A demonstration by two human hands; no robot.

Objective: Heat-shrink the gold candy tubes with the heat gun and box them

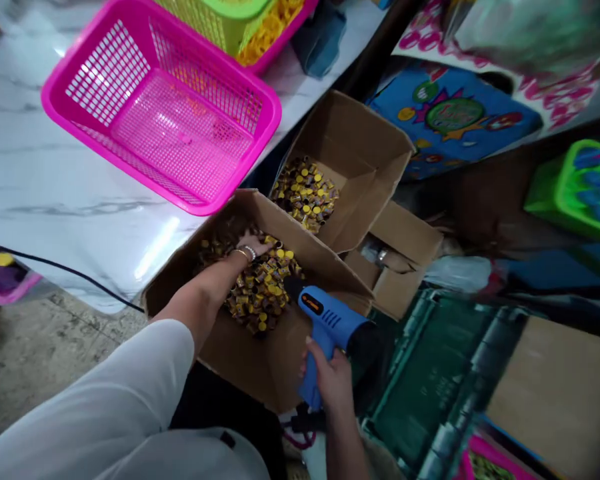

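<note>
My right hand [333,377] is wrapped round the handle of a blue heat gun [313,340]. Its dark nozzle points over a cardboard box [280,363]. Inside that box lies a heap of small brown cylindrical pieces with yellow ends [263,293]. Bracelets circle my left wrist, and my left hand [253,243] reaches into the upper part of the heap, touching the pieces. Its fingers look spread, though their tips are blurred and partly hidden among the pieces.
A second cardboard box [375,143] behind holds more such pieces. On the white marbled table [80,193] stands a pink plastic basket [180,193], with yellow items in another behind it. A dark green crate [430,380] and a cardboard sheet [560,393] are at right. A black cable [80,273] hangs left.
</note>
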